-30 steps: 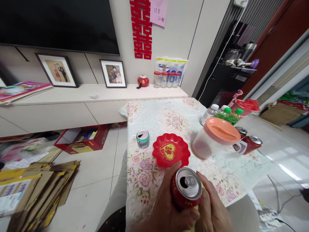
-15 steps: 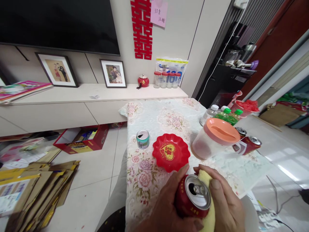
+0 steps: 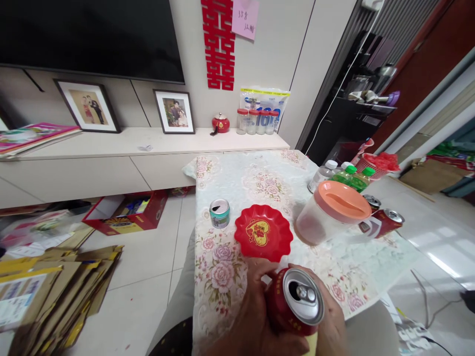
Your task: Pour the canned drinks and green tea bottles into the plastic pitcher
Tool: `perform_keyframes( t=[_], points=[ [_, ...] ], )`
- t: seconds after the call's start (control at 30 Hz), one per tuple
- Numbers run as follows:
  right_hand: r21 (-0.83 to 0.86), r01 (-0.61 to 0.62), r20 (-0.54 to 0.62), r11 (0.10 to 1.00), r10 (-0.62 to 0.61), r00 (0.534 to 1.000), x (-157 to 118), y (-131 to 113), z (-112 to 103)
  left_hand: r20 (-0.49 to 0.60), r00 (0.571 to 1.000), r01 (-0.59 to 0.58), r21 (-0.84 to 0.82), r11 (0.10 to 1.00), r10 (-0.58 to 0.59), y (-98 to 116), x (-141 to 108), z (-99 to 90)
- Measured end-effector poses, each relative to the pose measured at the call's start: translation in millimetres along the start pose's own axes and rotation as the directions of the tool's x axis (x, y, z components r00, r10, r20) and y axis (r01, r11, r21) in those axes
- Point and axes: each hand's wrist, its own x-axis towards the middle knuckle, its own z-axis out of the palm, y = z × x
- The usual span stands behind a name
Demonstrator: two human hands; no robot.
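Can: one opened red cylindrical metal drink can, tilted, held at the near edge of the flower-clothed bench
Left hand: curled firmly round my can
Right hand: bent against its other side, with one soft yellow cloth
Plate: one glossy red scalloped plate, just beyond
Pitcher: one translucent, orange-lidded pitcher

Single head-worn camera, wide view, facing forward and down across the tabletop. Person's hands nearest the lens, bottom edge, right of centre; white cabinet and television farther off, upper left; tiled floor both sides.
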Motion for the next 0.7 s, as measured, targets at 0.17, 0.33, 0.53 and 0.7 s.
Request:
perform_keyframes(
  t=[0.17,0.33,0.53,0.7],
  points=[
    [-0.066,0.027,-0.282,0.997,-0.045,0.958,-26,-11,11,0.140,0.990,-0.006,-0.162,0.987,0.029,23,12,-5.9],
    [-0.182,0.080,-0.415,0.980,-0.150,0.898,-36,-20,20,0.135,0.991,0.003,-0.075,0.997,0.007,36,10,-10.4],
    [-0.239,0.323,-0.312,0.916,-0.387,0.867,-38,-13,32,0.021,0.996,0.095,-0.231,0.968,-0.092,25,3,4.3],
    [-0.269,0.411,-0.288,0.871,-0.480,0.829,-39,-9,31,-0.036,0.998,0.047,-0.175,0.984,-0.054,38,19,2.0]
  ],
)
